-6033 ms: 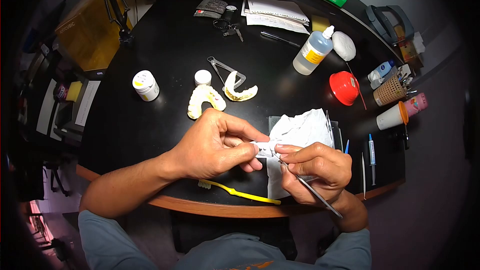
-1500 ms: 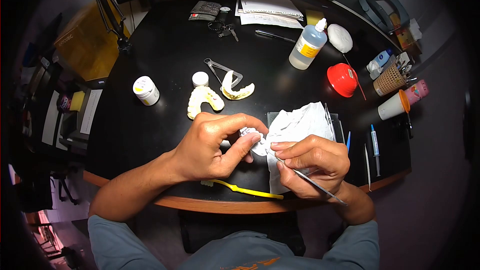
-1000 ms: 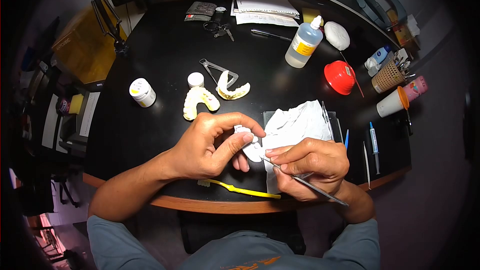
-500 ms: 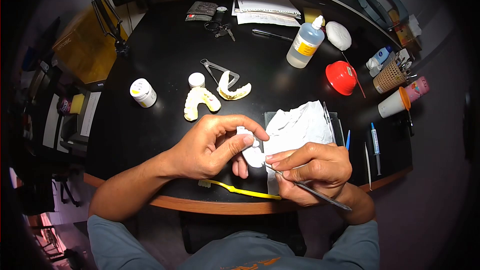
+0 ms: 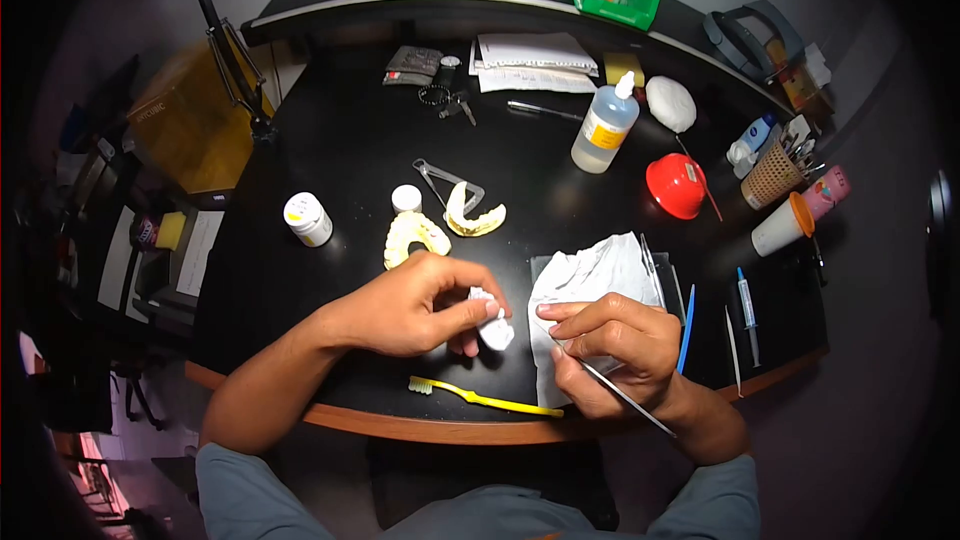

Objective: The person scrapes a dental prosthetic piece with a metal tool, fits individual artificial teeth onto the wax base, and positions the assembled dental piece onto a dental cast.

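My left hand (image 5: pixel 420 310) is closed around a small white plaster dental cast (image 5: pixel 496 333), thumb on top and fingers behind, so part of it is hidden. In my right hand (image 5: pixel 625 345) a slim metal dental instrument (image 5: pixel 625 398) is held like a pen, its tip end by my fingertips and its shaft slanting down to the right. That hand is over a crumpled white tissue (image 5: pixel 595 275), to the right of the cast and apart from it. Beyond my left hand lie two yellowish dental casts (image 5: pixel 412 232) (image 5: pixel 474 221). A yellow toothbrush (image 5: pixel 490 401) lies near the front edge.
Further back are a white jar (image 5: pixel 308 222), a metal caliper (image 5: pixel 448 178), a squeeze bottle (image 5: pixel 603 130) and a red bowl (image 5: pixel 675 187). At right lie a syringe (image 5: pixel 747 305) and a blue-handled tool (image 5: pixel 687 328). The wooden desk edge (image 5: pixel 420 427) runs along the front.
My right hand and the instrument have drawn away from the cast, opening a gap. My left hand has tilted the cast. The whole view has shifted, with the desk appearing lower.
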`<act>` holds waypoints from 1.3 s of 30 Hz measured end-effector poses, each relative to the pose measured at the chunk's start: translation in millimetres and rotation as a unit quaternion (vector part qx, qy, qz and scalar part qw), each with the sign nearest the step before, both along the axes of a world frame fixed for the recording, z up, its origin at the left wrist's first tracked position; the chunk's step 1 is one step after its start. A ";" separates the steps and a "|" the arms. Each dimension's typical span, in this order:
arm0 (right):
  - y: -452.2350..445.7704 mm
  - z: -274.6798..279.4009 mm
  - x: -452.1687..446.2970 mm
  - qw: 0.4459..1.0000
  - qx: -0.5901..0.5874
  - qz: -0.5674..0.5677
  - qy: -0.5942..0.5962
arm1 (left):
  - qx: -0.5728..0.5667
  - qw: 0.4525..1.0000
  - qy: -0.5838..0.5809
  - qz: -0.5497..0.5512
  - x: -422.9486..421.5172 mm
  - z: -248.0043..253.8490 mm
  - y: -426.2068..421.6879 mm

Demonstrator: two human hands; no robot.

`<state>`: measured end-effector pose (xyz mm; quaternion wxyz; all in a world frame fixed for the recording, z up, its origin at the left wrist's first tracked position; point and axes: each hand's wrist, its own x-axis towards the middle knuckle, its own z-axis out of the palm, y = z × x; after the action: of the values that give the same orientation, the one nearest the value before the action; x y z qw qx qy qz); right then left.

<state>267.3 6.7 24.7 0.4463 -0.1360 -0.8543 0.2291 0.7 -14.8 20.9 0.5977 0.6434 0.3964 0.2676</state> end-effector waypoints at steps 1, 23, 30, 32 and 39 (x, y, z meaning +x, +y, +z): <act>1.3 0.8 -0.6 1.000 0.011 -0.005 0.002 | 0.025 0.999 0.023 -0.015 -0.5 0.6 -1.0; 5.7 -19.4 3.0 0.993 0.027 0.024 -0.112 | 0.227 0.946 0.220 -0.077 1.0 7.6 -7.7; 6.9 -20.0 2.5 0.991 0.041 0.006 -0.128 | 0.359 0.911 0.199 0.046 7.5 12.4 -8.1; 6.8 -18.5 1.9 0.992 0.045 -0.001 -0.122 | 0.396 0.891 0.202 0.089 6.1 10.0 -8.1; 6.1 -8.1 -2.3 0.996 0.047 -0.031 -0.072 | 0.504 0.843 0.085 0.170 14.9 3.2 -12.5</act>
<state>265.0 12.8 16.6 0.3964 -0.1572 -0.8894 0.1648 15.6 -27.3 24.1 0.1003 0.7987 0.3590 0.4724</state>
